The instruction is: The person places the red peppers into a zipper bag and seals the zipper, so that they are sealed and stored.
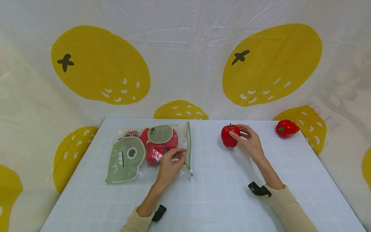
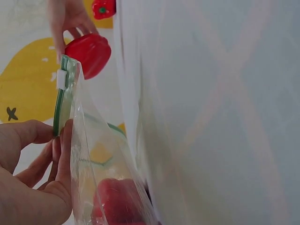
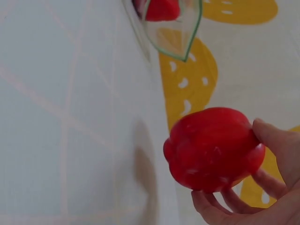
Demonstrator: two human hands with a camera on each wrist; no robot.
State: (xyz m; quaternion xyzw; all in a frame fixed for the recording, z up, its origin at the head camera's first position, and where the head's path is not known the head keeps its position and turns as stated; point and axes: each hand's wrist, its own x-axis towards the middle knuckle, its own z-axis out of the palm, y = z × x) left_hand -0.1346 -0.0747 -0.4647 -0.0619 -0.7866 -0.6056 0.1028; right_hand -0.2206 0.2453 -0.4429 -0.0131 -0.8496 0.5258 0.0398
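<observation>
A clear zip bag (image 1: 180,135) with green dinosaur print lies on the left of the table, several red items inside. Among them a red bell pepper (image 2: 117,201) shows through the plastic. My left hand (image 1: 171,164) pinches the green zip edge (image 1: 188,141) between thumb and fingers, and the bag's mouth gapes in the right wrist view. A white slider (image 2: 61,79) sits toward one end of that zip. Thumb and fingertips of my right hand (image 1: 250,143) grip another red bell pepper (image 3: 213,147), raised over the table to the right of the bag.
A third red bell pepper (image 1: 285,129) lies on its side near the table's back right corner. The white checked table (image 1: 214,199) meets a pale cloth backdrop (image 1: 185,64) printed with yellow fruit.
</observation>
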